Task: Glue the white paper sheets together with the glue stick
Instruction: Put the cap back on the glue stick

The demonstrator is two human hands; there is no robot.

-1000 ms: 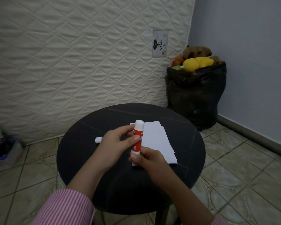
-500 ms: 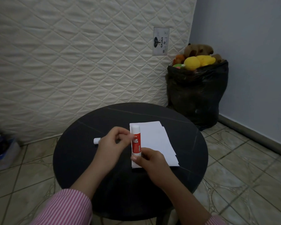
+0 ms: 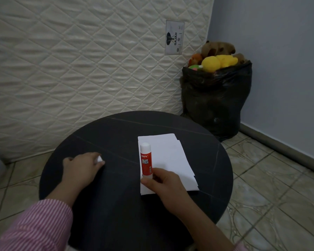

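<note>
Since half a second before, my left hand (image 3: 82,167) had left the glue stick (image 3: 146,161) and gone out to the left over the dark round table (image 3: 116,134), well apart from my right hand (image 3: 163,183). Its fingers were curled down on a small white thing (image 3: 99,159) at their tips; only a bit of it showed, too little to tell what it was, and I could not tell whether I gripped it or merely touched it. My right hand alone held the glue stick, thumb and fingers pinched round its lower end. The stick stood nearly upright, red body, white top end uppermost; whether that end was capped I could not tell. Its base was over the left edge of the white paper sheets (image 3: 169,156). The sheets lay in a loose stack on the right half of the table, edges not quite squared, the lower right corner stepped. My right hand partly covered their near left corner. A pink striped sleeve (image 3: 36,227) showed on my left arm. Beyond the table stood a quilted cream mattress (image 3: 76,60) on edge, with a label (image 3: 174,38) near its right side. In the corner sat a black bag (image 3: 216,98) heaped with soft toys (image 3: 216,57). Floor tiled (image 3: 272,187).
</note>
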